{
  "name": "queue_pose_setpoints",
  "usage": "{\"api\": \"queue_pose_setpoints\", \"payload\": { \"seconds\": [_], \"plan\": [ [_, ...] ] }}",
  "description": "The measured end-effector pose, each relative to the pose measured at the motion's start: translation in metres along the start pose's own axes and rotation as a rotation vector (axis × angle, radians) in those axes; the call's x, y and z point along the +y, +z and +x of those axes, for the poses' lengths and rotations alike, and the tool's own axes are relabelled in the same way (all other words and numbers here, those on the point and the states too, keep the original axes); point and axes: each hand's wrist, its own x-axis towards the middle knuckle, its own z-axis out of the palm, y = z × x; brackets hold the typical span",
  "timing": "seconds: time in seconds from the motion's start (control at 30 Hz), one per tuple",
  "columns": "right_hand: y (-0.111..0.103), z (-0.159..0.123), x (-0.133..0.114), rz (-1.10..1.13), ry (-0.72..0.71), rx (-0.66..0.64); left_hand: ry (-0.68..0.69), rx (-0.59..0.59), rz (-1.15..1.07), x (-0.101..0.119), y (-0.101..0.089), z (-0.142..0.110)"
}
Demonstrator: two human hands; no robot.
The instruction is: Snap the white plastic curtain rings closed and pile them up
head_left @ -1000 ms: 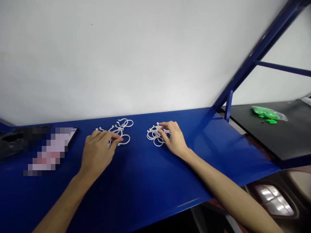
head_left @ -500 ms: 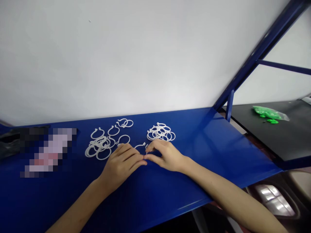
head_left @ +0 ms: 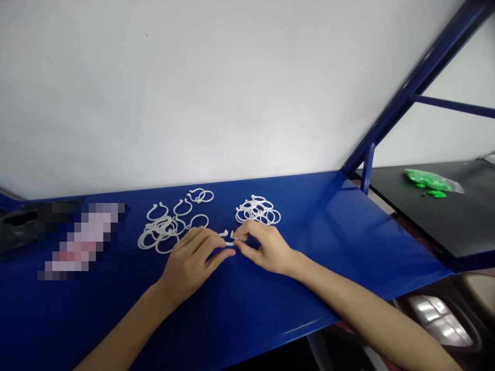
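Observation:
A white plastic ring [head_left: 229, 243] with an open gap and knobbed ends spans the space between my two hands, its left part hidden by fingers. My left hand [head_left: 193, 257] has its bent fingers over the ring's left side, with the thumb stretched out below. Thumb and fingertips of my right hand [head_left: 263, 247] pinch the ring's right side near one end. Behind my left hand lies a loose heap of white open rings [head_left: 158, 232], with a few single ones around it. A tighter pile of white rings [head_left: 257, 211] sits just beyond my right hand.
The blue tabletop [head_left: 309, 206] meets a white wall [head_left: 232, 93]. A blurred-out pinkish item [head_left: 87, 237] and a black bag [head_left: 17, 224] lie at the left. Past the blue frame [head_left: 402, 103], a bag of green pieces [head_left: 429, 179] rests on a black table [head_left: 417, 221].
My fingertips, together half a second ago, have drawn slightly apart, and my left thumb has parted from its fingers. More of the ring now shows between the hands.

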Motion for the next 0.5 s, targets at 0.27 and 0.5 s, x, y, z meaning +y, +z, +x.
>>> {"api": "queue_pose_setpoints", "payload": {
  "seconds": [0.27,0.5],
  "plan": [
    [-0.0022,-0.0005,-0.0008,-0.062,-0.085,-0.03,-0.184,-0.065,0.088,-0.0066,0.0023,-0.0043],
    [-0.0029,0.0019,-0.0029,-0.157,-0.194,-0.023,-0.151,-0.137,-0.005,-0.0073,0.0044,-0.0048]
  ]
}}
